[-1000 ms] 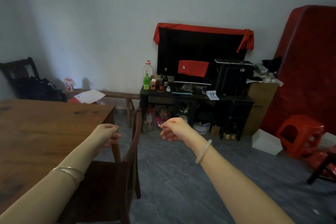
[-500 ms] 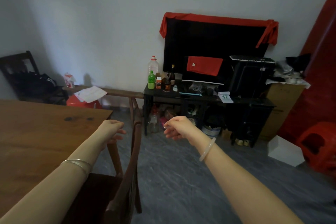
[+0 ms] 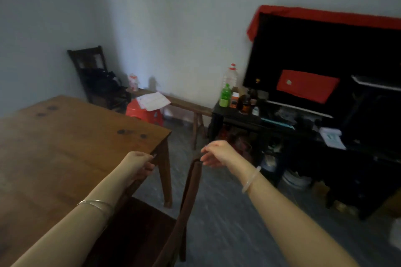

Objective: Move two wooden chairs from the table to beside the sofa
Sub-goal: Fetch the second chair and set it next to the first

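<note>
A dark wooden chair (image 3: 191, 197) stands tucked against the near right side of the brown wooden table (image 3: 65, 147), its backrest top rising between my arms. My right hand (image 3: 217, 154) hovers just right of the backrest's top, fingers apart, with the fingertips at or touching the top rail. My left hand (image 3: 138, 165) is loosely curled over the table's right edge near its corner and holds nothing I can see. A second dark wooden chair (image 3: 86, 65) stands in the far corner against the wall with a black bag (image 3: 102, 82) on it. No sofa is in view.
A red plastic stool (image 3: 144, 112) and a low wooden bench (image 3: 184, 106) with papers sit behind the table. A black TV stand (image 3: 282, 132) with bottles (image 3: 225, 93) and a red-draped screen (image 3: 325, 60) fills the right. Grey floor lies open between the chair and the stand.
The view has swung left and tilted, bringing the corner chair into sight. My right hand has come down to the backrest's top. My left hand now sits at the table's edge.
</note>
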### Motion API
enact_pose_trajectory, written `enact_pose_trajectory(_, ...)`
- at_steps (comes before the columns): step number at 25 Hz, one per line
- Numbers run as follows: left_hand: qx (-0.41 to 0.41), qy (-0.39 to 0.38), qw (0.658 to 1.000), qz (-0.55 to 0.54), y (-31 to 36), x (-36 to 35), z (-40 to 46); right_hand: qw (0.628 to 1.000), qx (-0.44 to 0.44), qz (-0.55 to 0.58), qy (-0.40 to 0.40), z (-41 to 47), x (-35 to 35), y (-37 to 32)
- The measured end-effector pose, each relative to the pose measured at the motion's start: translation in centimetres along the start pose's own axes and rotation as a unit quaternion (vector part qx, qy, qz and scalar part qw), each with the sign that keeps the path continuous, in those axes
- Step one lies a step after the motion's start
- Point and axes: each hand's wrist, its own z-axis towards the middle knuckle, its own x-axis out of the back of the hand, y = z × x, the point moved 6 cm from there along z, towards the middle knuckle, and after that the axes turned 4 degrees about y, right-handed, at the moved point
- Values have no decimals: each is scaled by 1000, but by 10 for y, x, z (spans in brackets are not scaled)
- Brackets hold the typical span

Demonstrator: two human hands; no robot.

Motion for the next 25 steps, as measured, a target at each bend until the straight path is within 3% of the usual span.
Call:
enact_pose_trajectory(8,111,172,978,-27,-58,34,9,985,2,-90,-146,132,-64,19)
enact_pose_trajectory(13,192,217,956,-55,-83,14,-18,953,20,-177,-246,197,-89,38)
enact_pose_trajectory(20,284,133,949,-4,-117,-55,-35,906,-77,-252,-332,240,-91,108)
enact_pose_trajectory(25,365,121,918,96,-168,-50,-59,890,-162,-163,-394,222,-98,142)
